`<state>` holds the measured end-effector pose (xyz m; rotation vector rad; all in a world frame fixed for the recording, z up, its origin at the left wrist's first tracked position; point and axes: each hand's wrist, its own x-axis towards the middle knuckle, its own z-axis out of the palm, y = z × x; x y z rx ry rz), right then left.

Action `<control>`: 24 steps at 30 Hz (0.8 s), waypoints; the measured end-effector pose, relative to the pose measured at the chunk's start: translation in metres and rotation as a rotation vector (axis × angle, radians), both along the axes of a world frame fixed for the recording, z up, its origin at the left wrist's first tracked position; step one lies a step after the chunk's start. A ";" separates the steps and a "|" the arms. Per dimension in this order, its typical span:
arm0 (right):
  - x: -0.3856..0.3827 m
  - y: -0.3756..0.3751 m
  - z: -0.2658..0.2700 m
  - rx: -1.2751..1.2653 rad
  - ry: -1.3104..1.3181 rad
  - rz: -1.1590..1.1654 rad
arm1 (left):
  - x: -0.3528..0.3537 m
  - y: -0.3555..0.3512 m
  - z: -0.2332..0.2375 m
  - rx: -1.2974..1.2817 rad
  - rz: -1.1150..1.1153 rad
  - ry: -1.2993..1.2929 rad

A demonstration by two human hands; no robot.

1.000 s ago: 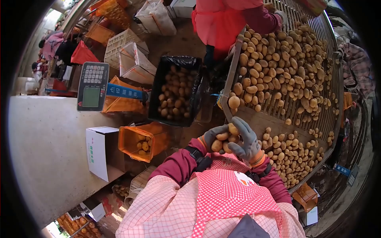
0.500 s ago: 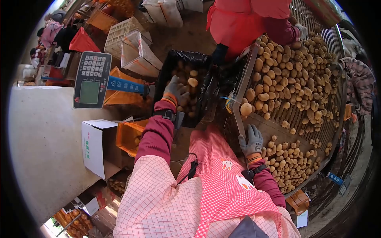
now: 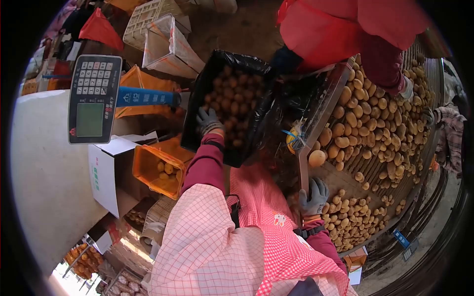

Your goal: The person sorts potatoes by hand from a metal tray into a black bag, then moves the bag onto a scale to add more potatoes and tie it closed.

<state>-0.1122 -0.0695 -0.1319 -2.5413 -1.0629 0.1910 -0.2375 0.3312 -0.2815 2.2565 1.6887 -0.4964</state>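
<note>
My left hand [image 3: 209, 122], in a grey glove, reaches into a box lined with black plastic [image 3: 191, 129]. Its fingers are apart, close to the inner wall on my side, and nothing shows in its grasp. Potatoes [image 3: 234, 96] fill much of the box's floor. My right hand [image 3: 314, 197], also gloved in grey, rests at the metal edge [image 3: 303, 170] of a slatted sorting table. Its fingers and thumb are spread, holding nothing. Small potatoes [image 3: 353, 217] lie just beyond it, and larger ones [image 3: 370, 116] spread over the slats farther up.
A scale display [image 3: 94, 98] stands on a blue post at the left. Below it are a white carton [image 3: 103, 175] and an orange crate [image 3: 140, 165] with some potatoes. Across the table's far end, a person in red [image 3: 331, 34] handles potatoes; a plaid sleeve [image 3: 450, 138] reaches in from the right.
My left hand has drawn back from the box's middle towards its near wall, uncovering more potatoes. My right hand stays at the table edge. The view has shifted, and the person in red appears nearer.
</note>
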 end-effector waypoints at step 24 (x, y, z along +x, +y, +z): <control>0.000 -0.005 0.011 0.051 0.065 -0.120 | -0.013 0.007 0.010 -0.160 -0.681 0.117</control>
